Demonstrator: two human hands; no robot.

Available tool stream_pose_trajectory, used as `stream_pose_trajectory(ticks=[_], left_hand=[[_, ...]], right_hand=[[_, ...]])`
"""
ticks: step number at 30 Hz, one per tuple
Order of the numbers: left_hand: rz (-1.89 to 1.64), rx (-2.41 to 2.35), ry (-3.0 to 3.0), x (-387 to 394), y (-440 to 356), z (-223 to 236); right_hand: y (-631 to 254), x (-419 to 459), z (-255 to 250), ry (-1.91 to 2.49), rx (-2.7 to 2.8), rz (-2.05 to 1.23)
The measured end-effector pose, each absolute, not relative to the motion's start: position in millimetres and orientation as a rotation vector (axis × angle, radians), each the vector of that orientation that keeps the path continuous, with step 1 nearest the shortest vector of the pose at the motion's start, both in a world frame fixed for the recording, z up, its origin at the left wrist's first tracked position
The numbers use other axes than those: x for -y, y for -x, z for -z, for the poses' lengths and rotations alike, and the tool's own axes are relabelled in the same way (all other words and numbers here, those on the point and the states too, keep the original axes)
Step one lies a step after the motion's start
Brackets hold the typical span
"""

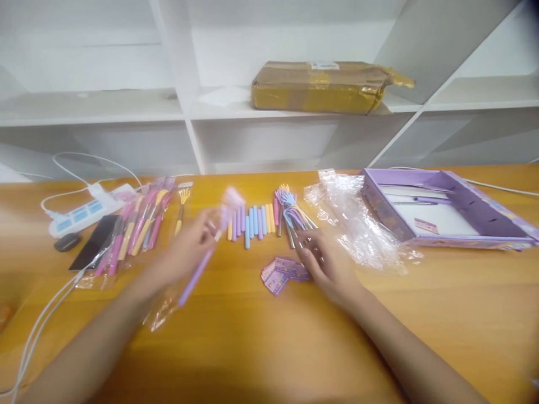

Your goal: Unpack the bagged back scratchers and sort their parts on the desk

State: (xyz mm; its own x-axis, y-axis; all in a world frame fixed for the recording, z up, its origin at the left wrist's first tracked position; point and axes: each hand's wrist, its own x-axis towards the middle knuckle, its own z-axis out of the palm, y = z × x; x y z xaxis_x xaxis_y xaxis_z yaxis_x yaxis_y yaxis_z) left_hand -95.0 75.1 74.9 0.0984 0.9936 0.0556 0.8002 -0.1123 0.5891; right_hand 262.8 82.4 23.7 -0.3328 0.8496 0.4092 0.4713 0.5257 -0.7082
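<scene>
Left of centre, the left hand (194, 242) grips a purple wand (197, 276) slanting up-right; just right of centre, claw-headed rods (291, 216) run up-left from the nearer right hand (330, 261), loosely curled, hold unclear.

At six o'clock the bench (269, 348) gives passage; the purple box (467, 242) (plastic bags (351, 224) crowding it) obstructs three o'clock, bagged sticks (145, 227) nine.

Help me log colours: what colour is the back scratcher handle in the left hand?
Purple; the back scratcher handle shows best in the head view.
</scene>
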Motion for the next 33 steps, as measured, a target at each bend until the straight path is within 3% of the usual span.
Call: stream_pose_trajectory(ticks=[5,11,24,33], left_hand=[[-0.511,-1.121,-1.675,-19.0,16.9,-53.6],[-0.687,-0.910,-1.136,-18.2,2.6,-17.0],[-0.709,-0.740,-0.769,-1.0,0.0,2.1],[-0.651,-0.745,-0.849,-5.0,3.8,-3.5]], right_hand=[[-243.0,-64.2,-21.6,0.988,1.716,-1.250],[-231.8,-62.3,-13.8,0.988,1.565,-1.453],[-232.9,-60.0,-23.4,0.929,1.903,-1.235],[-238.1,-63.5,-10.8,0.977,2.176,-0.727]])
